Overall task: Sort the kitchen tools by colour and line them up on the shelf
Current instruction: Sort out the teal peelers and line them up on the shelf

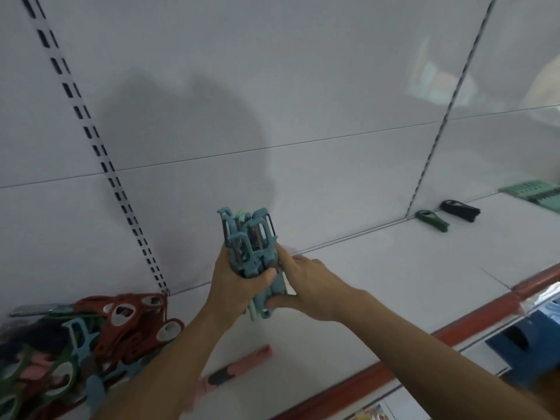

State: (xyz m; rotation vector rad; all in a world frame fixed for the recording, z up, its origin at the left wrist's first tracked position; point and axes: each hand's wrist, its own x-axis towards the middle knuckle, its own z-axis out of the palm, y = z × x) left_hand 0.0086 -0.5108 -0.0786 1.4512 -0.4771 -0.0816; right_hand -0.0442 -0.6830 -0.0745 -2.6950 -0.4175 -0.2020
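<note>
The white shelf (394,268) has open room to the right of the hands, bounded by its red front lip (454,325). A mixed pile of tools (91,334) crowds the left. The bundle of blue peelers (251,241), held upright above mid-shelf, looks light, stiff and likely to splay. The left hand (239,283) wraps its fingers round the middle, and the right hand (306,277) pinches the handles, the safer hold.

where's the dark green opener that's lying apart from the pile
The dark green opener lies at the right of the head view on the white shelf, at the foot of the back panel's vertical joint, just left of the black opener.
</note>
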